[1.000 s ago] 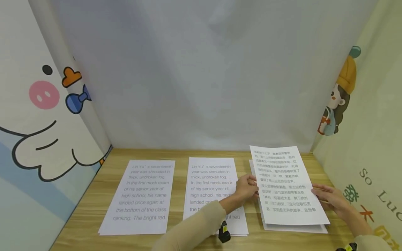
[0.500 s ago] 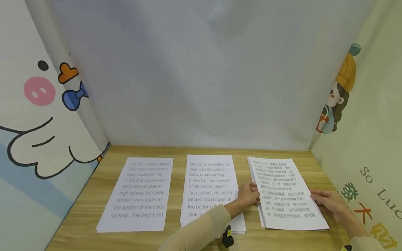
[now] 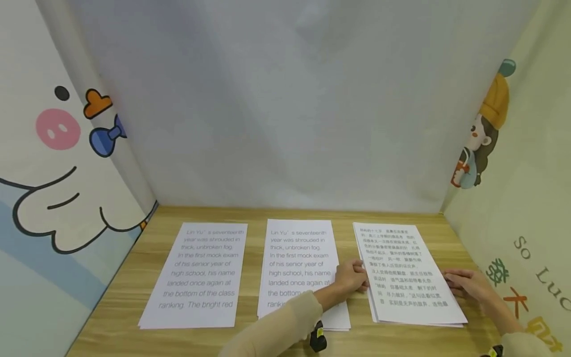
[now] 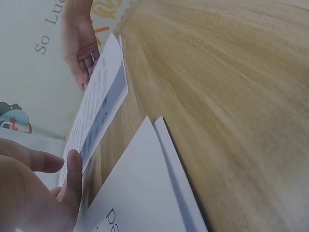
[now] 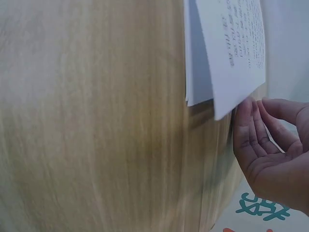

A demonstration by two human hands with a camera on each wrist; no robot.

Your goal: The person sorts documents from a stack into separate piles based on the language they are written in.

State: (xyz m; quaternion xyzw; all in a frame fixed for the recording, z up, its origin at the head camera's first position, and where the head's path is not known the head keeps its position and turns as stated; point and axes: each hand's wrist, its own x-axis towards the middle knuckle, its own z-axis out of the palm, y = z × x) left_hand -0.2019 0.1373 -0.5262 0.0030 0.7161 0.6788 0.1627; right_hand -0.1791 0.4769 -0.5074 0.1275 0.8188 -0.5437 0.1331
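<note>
The wooden table (image 3: 252, 272) bears a paper stack (image 5: 199, 82); its top sheet (image 3: 401, 267), slightly raised, sits between left hand (image 3: 350, 278) and right hand (image 3: 469, 286), curled fingers pinching opposite edges. From here it looks like aligning, which calls for lowering it evenly.

Long cream-coloured sleeves (image 3: 276, 325), small black wrist-worn devices (image 3: 318, 343), a bright yellow patch (image 3: 320, 333) on each

3 paper stacks lie in a row on the table (image 3: 178, 342), back wall (image 3: 276, 109) behind. Left to right: left stack (image 3: 196, 277), middle stack (image 3: 296, 263), right stack (image 5: 199, 72) under a top sheet (image 3: 403, 272). Left hand (image 3: 350, 277) is at the sheet's left edge, right hand (image 3: 468, 286) at its right. Left sleeve (image 3: 281, 322) crosses middle stack.
</note>
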